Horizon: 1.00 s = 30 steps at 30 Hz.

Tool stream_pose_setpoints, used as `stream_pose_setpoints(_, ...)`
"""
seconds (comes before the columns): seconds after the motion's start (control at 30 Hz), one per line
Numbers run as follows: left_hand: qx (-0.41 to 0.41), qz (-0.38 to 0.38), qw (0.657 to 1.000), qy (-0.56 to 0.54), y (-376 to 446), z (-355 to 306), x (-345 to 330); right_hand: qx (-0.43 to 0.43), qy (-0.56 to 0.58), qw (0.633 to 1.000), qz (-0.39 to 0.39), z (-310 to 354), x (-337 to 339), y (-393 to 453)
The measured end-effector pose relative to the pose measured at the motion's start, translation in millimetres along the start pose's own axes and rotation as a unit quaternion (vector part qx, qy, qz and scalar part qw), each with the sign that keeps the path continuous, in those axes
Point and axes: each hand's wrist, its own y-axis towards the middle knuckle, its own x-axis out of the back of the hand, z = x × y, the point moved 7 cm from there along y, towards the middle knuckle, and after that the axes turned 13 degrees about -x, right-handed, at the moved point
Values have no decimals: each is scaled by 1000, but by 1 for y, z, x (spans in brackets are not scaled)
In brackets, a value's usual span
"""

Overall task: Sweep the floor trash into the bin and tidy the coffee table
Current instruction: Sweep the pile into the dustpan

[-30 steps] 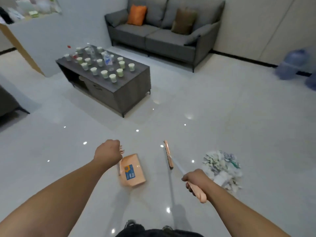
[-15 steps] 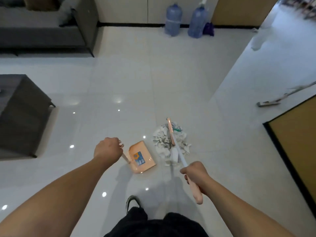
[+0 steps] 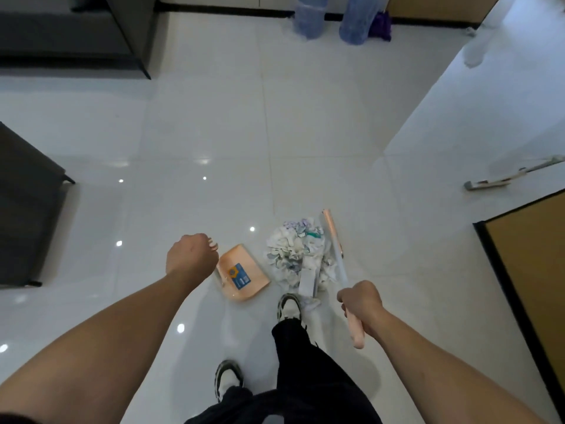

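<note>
Head view: my left hand (image 3: 191, 255) is curled tight around the handle of the peach dustpan (image 3: 243, 272), whose pan sits on the white floor (image 3: 305, 123) just to that hand's right. My right hand (image 3: 360, 304) is fisted round the pink grip of the broom (image 3: 334, 255), its head resting just beyond and slightly left of that hand.

Half a second ago the broom lay across the middle of the trash pile (image 3: 295, 255); now its head stands on the pile's far right edge, so the heap lies between brush and dustpan. I read that as the set-up for a leftward sweep into the pan. A gap of bare floor remains between pan lip and pile, and my right shoe (image 3: 289, 306) is nearly touching the pile's near edge.

The view has swung as well: a second ago the coffee table with its cups was in sight, and now only a dark furniture corner (image 3: 27, 209) shows well left of my left hand. No bin is visible; the table tidy is not yet started, I judge.
</note>
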Motion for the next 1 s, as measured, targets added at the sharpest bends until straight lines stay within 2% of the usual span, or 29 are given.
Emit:
stream_pose_setpoints(0.2,19,-7,1000,-2,56,-13,12,-21,-43,998,37,52,16,64)
stream_pose_setpoints(0.33,-11,-1,1000,8,87,-41,9,-45,-49,995,70,80,24,99)
stream_pose_setpoints(0.47,-35,4,999,13,112,-74,3,-21,-90,994,54,109,32,122)
stream_pose_setpoints(0.6,-52,5,999,13,134,-89,4,-16,-119,989,91,123,27,137)
stream_pose_setpoints(0.77,-52,8,998,27,151,-80,7,-7,-190,974,127,121,7,132)
stream_pose_setpoints(1.0,-74,9,996,41,173,-70,15,-3,-217,951,218,125,-43,89)
